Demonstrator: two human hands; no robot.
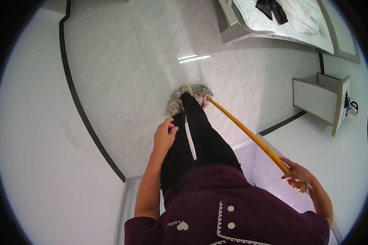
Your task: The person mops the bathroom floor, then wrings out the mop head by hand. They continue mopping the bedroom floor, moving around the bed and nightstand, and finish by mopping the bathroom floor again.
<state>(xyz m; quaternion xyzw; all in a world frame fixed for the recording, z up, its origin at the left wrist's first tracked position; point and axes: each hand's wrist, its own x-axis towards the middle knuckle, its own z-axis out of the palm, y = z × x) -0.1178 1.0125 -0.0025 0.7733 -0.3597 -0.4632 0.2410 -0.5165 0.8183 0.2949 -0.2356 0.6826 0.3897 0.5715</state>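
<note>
My right hand is wrapped round the upper end of a yellow wooden mop handle. The handle slants down and away to the left, and its lower end meets a mop head of multicoloured cloth strips spread on the floor. Both my shoes are at the mop head, with cloth showing around them; whether they stand on it or just behind it I cannot tell. Beside my left thigh hangs my left hand, its fingers loosely bent and apart, holding nothing.
Grey tiled floor stretches ahead, with a white wall and dark skirting on the left. At the far right stands a bed with white bedding and a black item on it. A white nightstand is against the right wall. A doorway surrounds me.
</note>
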